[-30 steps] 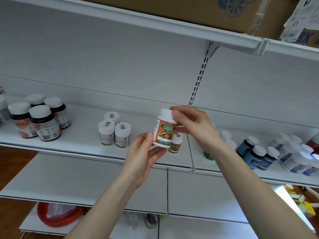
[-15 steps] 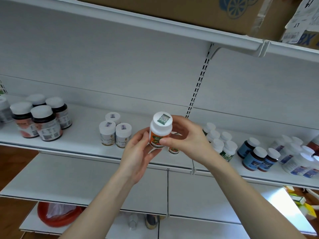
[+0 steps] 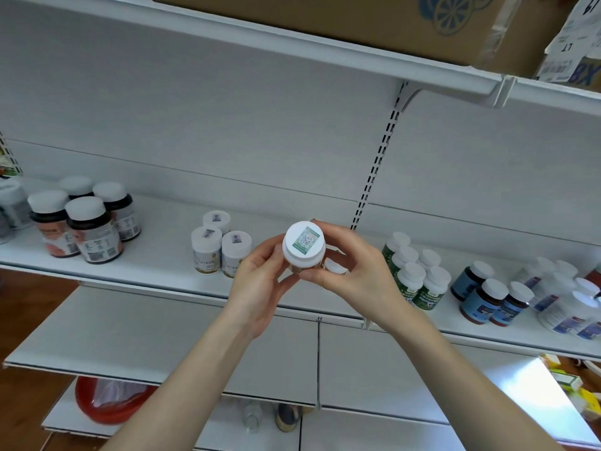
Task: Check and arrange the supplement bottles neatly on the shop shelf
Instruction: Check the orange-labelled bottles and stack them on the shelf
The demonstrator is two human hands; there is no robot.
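white shelf (image 3: pixel 156 265), bottle clusters (image 3: pixel 419 275)

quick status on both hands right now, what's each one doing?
left hand: closed, holding the white-capped bottle by its side.
right hand: closed, holding the same bottle from the other side.

A white panelled back wall (image 3: pixel 227 125) rises over brown floor (image 3: pixel 26 314).

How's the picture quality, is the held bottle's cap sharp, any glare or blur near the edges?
Head view: the held bottle is fairly sharp, its cap sticker soft; the far-right bottles smear; glare whitens the lower shelf at right; the wide lens bows the top shelf.
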